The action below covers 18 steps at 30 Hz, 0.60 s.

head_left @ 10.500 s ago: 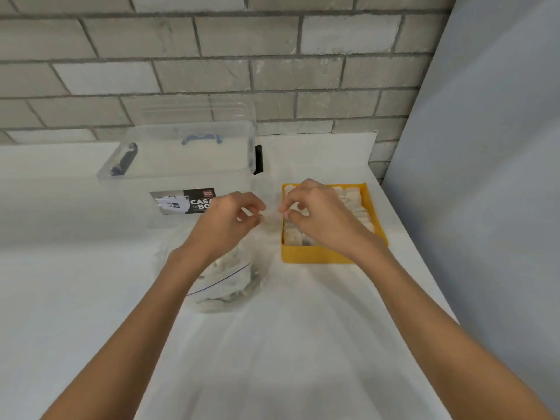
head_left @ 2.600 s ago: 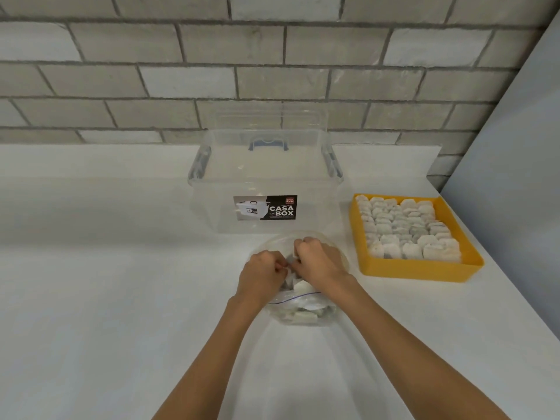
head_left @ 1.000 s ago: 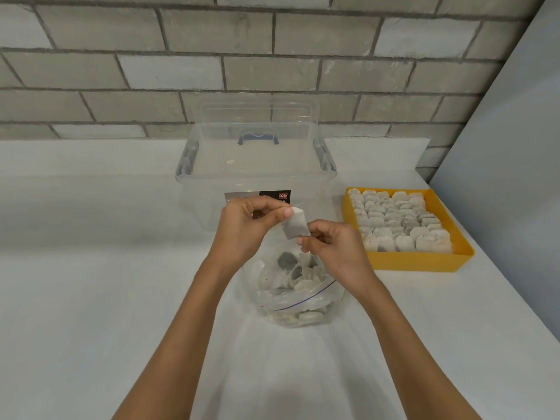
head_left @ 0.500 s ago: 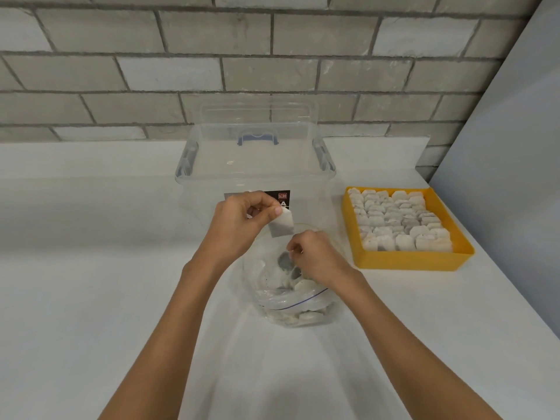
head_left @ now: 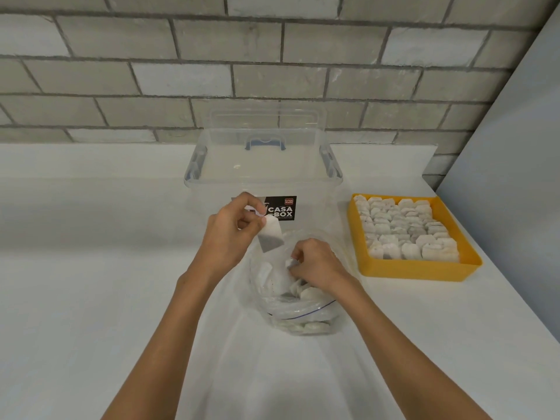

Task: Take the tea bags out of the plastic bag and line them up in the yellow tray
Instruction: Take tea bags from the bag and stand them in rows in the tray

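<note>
head | left hand (head_left: 233,234) raised, pinching tea bag (head_left: 270,238) | right hand (head_left: 315,262) pinching another inside plastic bag (head_left: 306,316)

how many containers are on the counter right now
3: the clear storage box at the back by the wall, the yellow tray on the right, and the plastic bag in front of the box. None seems hidden.

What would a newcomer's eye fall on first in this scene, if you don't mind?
Probably the yellow tray at the right, packed with rows of tea bags. Next, at centre, the left hand pinches a tea bag above the plastic bag, where the right hand reaches in, fingers curled on a second tea bag. A clear storage box stands behind them.
</note>
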{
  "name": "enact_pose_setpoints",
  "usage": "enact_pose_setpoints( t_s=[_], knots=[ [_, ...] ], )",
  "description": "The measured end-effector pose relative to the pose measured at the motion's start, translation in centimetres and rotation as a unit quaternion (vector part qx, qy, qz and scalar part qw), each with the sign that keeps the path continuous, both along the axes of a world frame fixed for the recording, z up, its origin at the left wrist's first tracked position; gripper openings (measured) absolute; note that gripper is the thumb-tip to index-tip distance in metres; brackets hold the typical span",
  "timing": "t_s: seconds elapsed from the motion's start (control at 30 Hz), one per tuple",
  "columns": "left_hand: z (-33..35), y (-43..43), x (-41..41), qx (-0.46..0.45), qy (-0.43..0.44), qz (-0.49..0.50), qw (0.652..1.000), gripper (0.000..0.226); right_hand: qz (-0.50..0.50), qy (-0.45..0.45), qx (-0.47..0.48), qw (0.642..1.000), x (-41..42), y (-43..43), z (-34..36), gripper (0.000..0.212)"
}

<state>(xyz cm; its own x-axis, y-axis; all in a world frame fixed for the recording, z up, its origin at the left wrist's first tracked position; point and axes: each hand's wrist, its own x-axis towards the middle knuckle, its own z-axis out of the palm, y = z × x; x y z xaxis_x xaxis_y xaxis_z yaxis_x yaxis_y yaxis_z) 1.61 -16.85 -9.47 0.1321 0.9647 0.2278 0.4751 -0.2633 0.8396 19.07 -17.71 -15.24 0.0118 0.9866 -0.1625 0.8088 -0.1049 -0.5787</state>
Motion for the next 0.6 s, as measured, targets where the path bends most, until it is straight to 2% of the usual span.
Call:
enact_pose_setpoints(
  t_s=[0.2,0.3,0.37,0.47,0.6],
  knots=[
    [-0.4,0.1,-0.3,-0.021,0.024,-0.024,0.999,0.03,-0.016,0.19,0.053,0.98,1.9,-1.3,4.7,0.023],
    [-0.2,-0.1,0.4,-0.038,0.03,-0.038,0.998,0.022,-0.024,0.252,0.075,0.965,2.9,-1.5,6.8,0.024],
    [0.2,-0.5,1.1,-0.069,0.001,-0.066,0.995,0.007,-0.009,0.247,0.084,0.965,3.3,-1.5,8.2,0.023],
    [0.7,-1.0,2.2,-0.108,-0.023,-0.132,0.985,0.017,0.029,0.196,0.088,0.976,3.6,-1.5,10.2,0.015],
    [0.7,-1.1,3.3,-0.103,-0.069,-0.157,0.98,0.013,0.066,0.152,0.106,0.981,3.9,-1.6,12.3,0.015]
  ],
)
